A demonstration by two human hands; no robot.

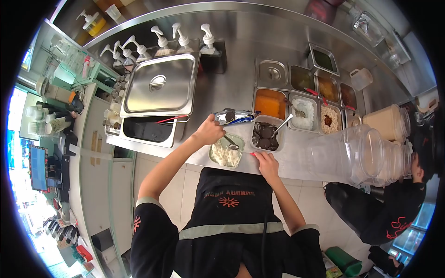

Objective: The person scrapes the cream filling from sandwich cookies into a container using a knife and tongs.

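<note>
My left hand [211,131] is closed over a metal spoon [233,146], whose handle runs up under my fingers. The spoon's bowl rests in a pale green square container [214,155] of white, creamy, lumpy food [225,154]. My fingertips are also close to a silver and blue pack of dark cookies [228,116]; whether they touch it I cannot tell. My right hand [266,166] lies at the counter's front edge, fingers stretched out, beside a small red piece [252,154]. Above it sits a metal tub [255,148] of dark cookies [266,135] with a spoon [283,124].
Several metal tubs of toppings, including orange food [270,104] and white jelly-like food [303,114], stand right of centre. Clear plastic jars [343,155] lie at the right. A lidded steel pan [160,83] and pump bottles [208,41] stand left. Another person [378,208] crouches at the right.
</note>
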